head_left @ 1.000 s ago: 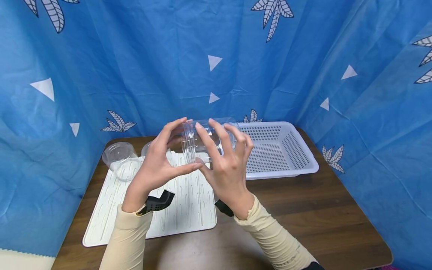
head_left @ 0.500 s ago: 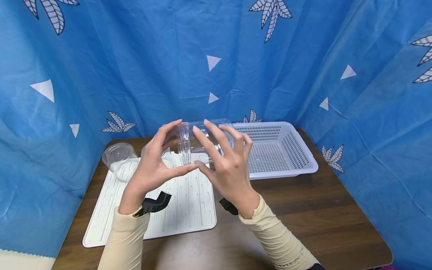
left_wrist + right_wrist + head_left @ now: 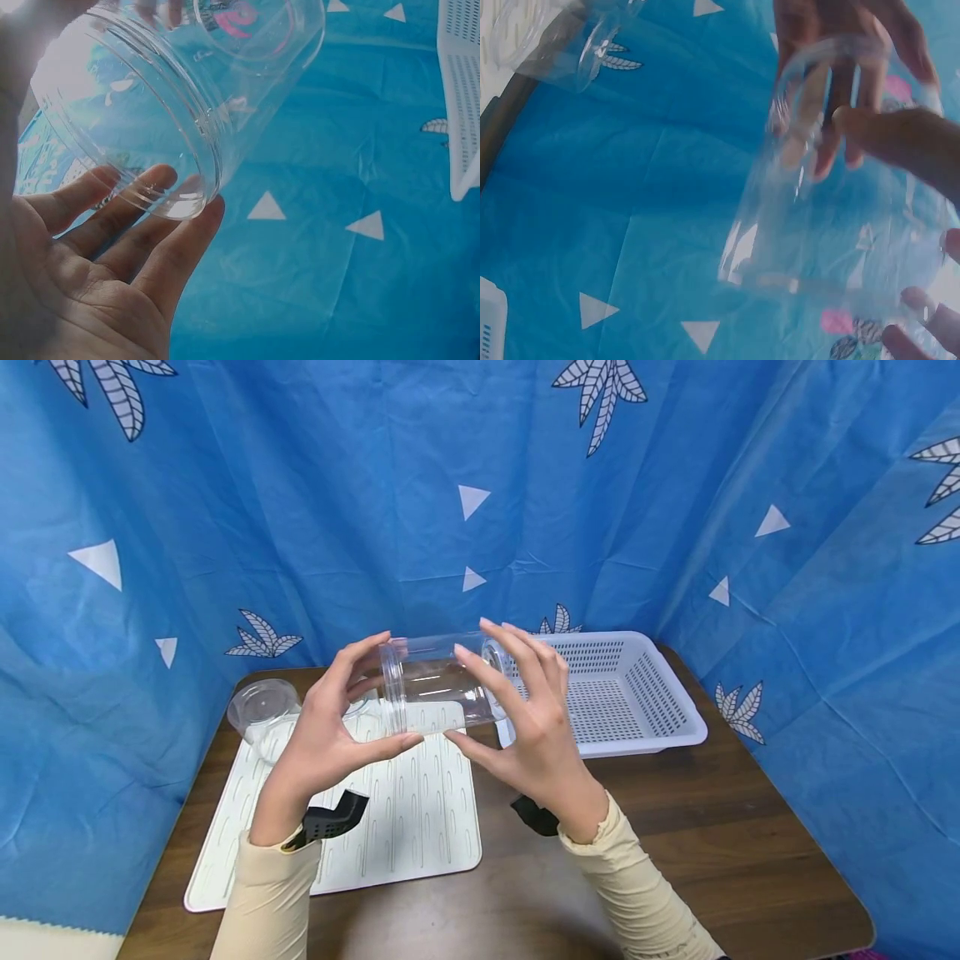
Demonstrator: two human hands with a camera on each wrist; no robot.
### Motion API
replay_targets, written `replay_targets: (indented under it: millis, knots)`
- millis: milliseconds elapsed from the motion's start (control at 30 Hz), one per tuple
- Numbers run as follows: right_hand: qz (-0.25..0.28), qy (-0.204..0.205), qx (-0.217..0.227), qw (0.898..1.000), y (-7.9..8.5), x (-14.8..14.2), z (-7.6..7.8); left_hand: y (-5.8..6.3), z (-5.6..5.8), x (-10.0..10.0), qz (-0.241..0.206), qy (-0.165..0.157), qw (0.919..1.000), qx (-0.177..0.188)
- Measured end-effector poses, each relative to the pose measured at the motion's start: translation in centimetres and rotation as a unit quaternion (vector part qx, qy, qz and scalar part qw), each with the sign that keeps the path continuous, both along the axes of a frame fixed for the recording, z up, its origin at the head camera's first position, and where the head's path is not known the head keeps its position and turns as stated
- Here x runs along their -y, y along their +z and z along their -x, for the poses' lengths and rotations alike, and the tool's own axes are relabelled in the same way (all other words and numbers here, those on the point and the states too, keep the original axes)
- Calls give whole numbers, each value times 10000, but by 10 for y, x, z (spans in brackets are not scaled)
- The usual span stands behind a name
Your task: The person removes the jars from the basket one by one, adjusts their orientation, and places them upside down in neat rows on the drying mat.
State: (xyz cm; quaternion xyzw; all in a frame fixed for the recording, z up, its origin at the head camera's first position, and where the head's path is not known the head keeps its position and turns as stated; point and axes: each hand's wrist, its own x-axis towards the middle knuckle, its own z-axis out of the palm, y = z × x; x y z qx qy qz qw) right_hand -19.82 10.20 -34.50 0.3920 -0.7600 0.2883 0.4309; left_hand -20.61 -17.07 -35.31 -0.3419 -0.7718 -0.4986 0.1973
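Note:
A clear plastic jar (image 3: pixel 438 681) is held sideways above the white mat, its ridged mouth at the left and its base at the right. My left hand (image 3: pixel 322 718) grips the mouth end, thumb in front and fingers behind the rim. In the left wrist view, the fingertips (image 3: pixel 206 214) rest along that ridged rim. Curved around the base half is my right hand (image 3: pixel 528 714), thumb low and fingers spread over the top. The right wrist view shows its thumb (image 3: pixel 870 127) overlapping the jar's see-through wall. Nothing shows inside the jar.
A white ribbed drying mat (image 3: pixel 405 827) lies on the wooden table (image 3: pixel 675 835). One clear container (image 3: pixel 258 706) lies at its back left corner, and another (image 3: pixel 363 706) is partly hidden behind my left hand. A white perforated basket (image 3: pixel 682 731) stands at the back right. Blue curtain surrounds the table.
The jar and my left hand have moved slightly left. My right hand has slid right toward the jar's base, its thumb now apart from the left thumb.

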Motion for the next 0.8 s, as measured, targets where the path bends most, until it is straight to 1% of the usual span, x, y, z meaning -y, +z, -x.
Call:
replay_targets:
  millis: [133, 300, 367, 433, 500, 633, 700, 800]
  knots:
    - [374, 248, 309, 9985, 3, -14, 4, -1, -3, 6, -120, -46, 9997, 196]
    - [737, 546, 735, 9931, 3, -28, 8, -1, -5, 11, -302, -190, 9985, 411]
    - [860, 737, 942, 9891, 1, -31, 9, -1, -6, 11, -353, -274, 9978, 495]
    - [1015, 1111, 1247, 9807, -1, -32, 11, -1, -6, 11, -419, -407, 9967, 566]
    - [1182, 1611, 1620, 9664, -3, -33, 13, -2, -6, 10, -497, -567, 9951, 644]
    - [1430, 2591, 2406, 9244, -8, -31, 14, -2, -7, 10, -630, -871, 9912, 771]
    - [1464, 2932, 2697, 9055, -9, -29, 14, -2, -7, 9, -660, -959, 9898, 827]
    - [1510, 3326, 2994, 8815, -10, -28, 13, -3, -7, 10, -683, -1036, 9881, 907]
